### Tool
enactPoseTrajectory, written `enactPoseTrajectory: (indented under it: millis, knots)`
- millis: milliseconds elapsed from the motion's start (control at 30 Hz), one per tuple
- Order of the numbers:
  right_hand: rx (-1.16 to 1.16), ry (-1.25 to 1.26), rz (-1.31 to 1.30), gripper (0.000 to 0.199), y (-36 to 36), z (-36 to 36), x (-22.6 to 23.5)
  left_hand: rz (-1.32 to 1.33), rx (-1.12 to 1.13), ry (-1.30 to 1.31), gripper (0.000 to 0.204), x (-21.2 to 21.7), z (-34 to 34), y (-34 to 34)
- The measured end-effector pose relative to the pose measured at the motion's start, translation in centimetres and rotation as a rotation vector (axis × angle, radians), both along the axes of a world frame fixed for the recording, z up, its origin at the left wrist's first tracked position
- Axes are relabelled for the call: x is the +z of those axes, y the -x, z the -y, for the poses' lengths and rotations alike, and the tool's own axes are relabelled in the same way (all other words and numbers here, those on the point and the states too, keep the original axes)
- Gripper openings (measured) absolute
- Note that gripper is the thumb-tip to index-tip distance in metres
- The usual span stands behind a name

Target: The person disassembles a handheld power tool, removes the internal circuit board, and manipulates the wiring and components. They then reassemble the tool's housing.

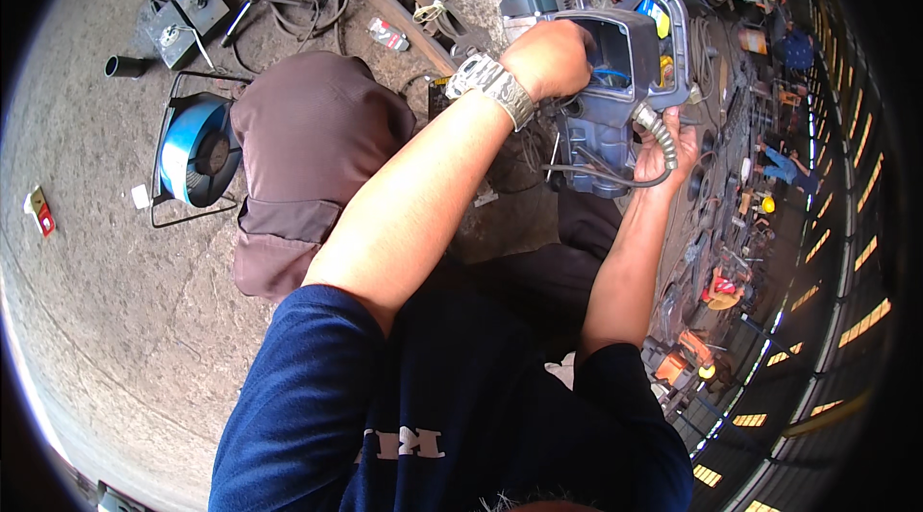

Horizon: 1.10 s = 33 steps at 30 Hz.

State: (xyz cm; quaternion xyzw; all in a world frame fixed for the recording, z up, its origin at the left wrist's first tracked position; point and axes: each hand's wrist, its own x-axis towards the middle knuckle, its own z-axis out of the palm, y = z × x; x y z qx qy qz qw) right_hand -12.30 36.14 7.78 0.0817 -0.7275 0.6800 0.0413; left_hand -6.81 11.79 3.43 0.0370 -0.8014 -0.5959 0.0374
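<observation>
Center-right, the grey tool housing [615,89] looks like matt plastic. The wristwatch band [495,87] is shiny metal. The concrete floor [96,300] at left is rough.

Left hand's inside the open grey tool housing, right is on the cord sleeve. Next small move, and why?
Probably keep the right hand steady on the ribbed cord sleeve and ease the left hand a little deeper into the grey housing toward the blue wire. The housing is open on that side, loose black wires hang below, and only the right hand braces it.

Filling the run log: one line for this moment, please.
left hand: reaching inside grey tool housing | right hand: gripping housing's side by cable sleeve | seated on concrete floor
</observation>
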Motion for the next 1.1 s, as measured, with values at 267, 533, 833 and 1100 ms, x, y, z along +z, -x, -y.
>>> enactPoseTrajectory:
  millis: [267,533,833,1100]
  knots:
    - [-0.031,0.012,-0.026,0.019,-0.7,1.3,0.6,-0.050,0.103,0.109,0.025,1.3,-0.6,-0.5]
    - [-0.040,-0.022,-0.081,0.022,0.7,-1.0,-0.7,-0.386,0.291,0.334,0.028,0.7,-1.4,-1.7]
    - [-0.101,0.006,-0.143,0.021,-0.2,-0.5,-0.6,-0.223,0.152,0.067,0.024,0.5,-2.1,-0.6]
    - [-0.079,-0.007,-0.119,0.015,-0.7,0.3,-0.4,-0.156,0.135,0.174,0.023,0.9,-0.9,-0.2]
